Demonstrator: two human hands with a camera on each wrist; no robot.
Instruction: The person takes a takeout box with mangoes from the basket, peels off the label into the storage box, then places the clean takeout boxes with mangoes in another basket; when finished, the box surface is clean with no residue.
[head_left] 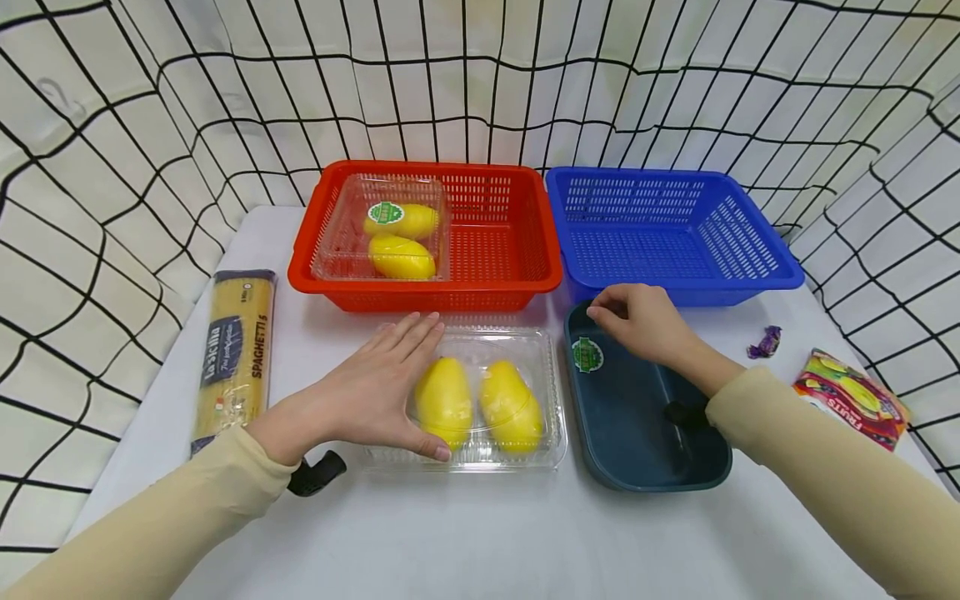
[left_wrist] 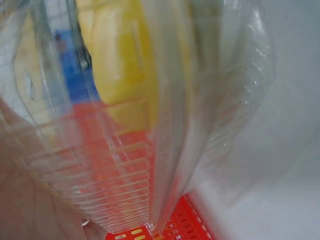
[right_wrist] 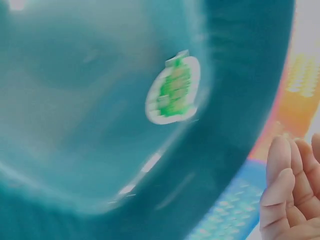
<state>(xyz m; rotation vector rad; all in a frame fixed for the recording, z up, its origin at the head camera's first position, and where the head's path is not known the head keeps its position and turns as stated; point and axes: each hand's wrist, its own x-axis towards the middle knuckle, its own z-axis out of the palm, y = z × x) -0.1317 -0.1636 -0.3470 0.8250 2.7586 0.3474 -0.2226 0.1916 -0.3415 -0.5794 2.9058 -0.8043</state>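
Right now the left hand point(head_left: 375, 392) is spread wide, its straight fingers resting across the left part of a clear container point(head_left: 553, 400) and gripping nothing. That container sits on the white surface point(head_left: 450, 542), just on the near side of a red basket point(head_left: 495, 250), and holds 2 yellow mangoes point(head_left: 444, 404).

Over to the right, the right hand point(head_left: 637, 321) hovers above the far end of a dark teal bin point(head_left: 637, 425), its fingers loosely bent, thumb close to the forefinger, with nothing visible between them. A green-and-white sticker point(head_left: 587, 355) lies inside the bin, near its far left corner.

The red basket holds another clear box point(head_left: 348, 225) with 2 mangoes, and a blue basket point(head_left: 637, 242) stands to its right. Spaghetti point(head_left: 238, 333) lies far left; a purple-wrapped sweet point(head_left: 765, 342) and a fruit-printed packet point(head_left: 851, 400) lie right.
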